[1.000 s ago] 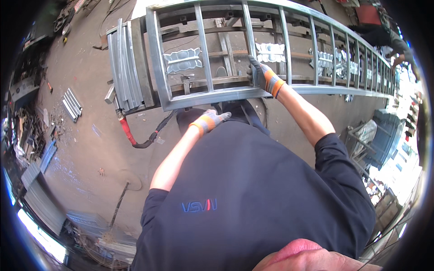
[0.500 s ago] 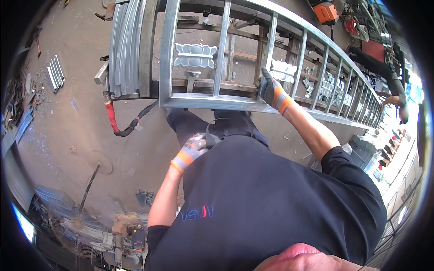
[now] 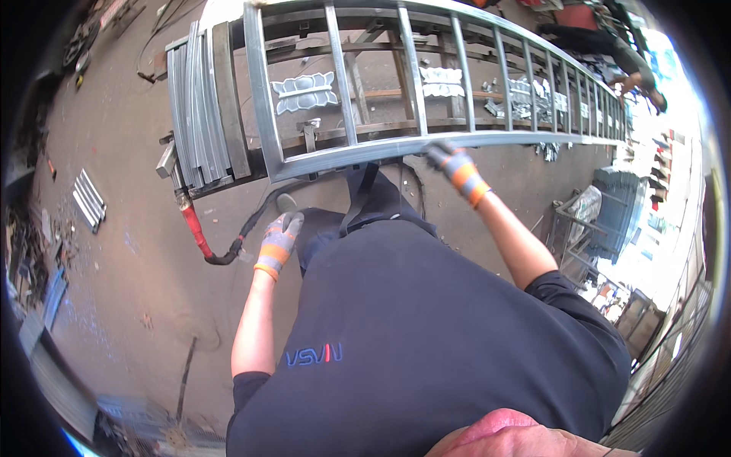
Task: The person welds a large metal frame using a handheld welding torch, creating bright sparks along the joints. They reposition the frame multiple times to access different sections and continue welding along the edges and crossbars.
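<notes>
Currently: your right hand is clamped on the metal gate frame's near rail at twelve o'clock. Left hand, loosely curled at ten o'clock, holds nothing. Risk: one-handed, the frame could tip or slide; hose underfoot could trip you.

A long grey metal railing frame with upright bars lies across a table, flat steel strips stacked beside its left end. The gloved right hand rests on the frame's near rail, fingers seemingly curled over it. The gloved left hand hangs lower, beside a red and black hose, apparently holding nothing. Short metal bars lie on the floor.
</notes>
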A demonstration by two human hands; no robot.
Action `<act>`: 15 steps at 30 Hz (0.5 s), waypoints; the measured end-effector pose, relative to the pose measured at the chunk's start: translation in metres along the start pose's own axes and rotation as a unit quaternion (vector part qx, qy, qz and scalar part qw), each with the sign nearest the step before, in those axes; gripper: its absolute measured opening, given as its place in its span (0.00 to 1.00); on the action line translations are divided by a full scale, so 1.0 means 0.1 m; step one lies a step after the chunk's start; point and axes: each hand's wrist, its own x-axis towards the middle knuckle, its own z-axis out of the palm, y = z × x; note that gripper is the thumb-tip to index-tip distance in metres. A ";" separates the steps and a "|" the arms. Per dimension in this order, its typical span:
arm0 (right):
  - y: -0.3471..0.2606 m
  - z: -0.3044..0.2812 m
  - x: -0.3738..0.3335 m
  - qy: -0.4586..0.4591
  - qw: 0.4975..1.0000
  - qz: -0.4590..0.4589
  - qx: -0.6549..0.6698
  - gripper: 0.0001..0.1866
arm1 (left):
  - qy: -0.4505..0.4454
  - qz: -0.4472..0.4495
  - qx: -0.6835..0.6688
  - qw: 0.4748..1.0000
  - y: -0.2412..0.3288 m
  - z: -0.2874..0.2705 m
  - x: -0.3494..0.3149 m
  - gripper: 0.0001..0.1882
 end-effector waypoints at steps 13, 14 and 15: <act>0.57 0.63 0.02 0.008 0.965 0.064 0.256 0.12 | -0.283 0.103 -0.472 0.829 1.39 1.36 1.71 0.19; 0.50 0.37 0.02 0.027 0.993 0.039 0.108 0.12 | -0.259 0.163 -0.478 0.824 1.32 1.45 1.81 0.20; 0.45 0.15 -0.03 0.044 0.999 0.001 -0.024 0.12 | -0.159 0.293 -0.331 0.883 1.26 1.55 1.87 0.19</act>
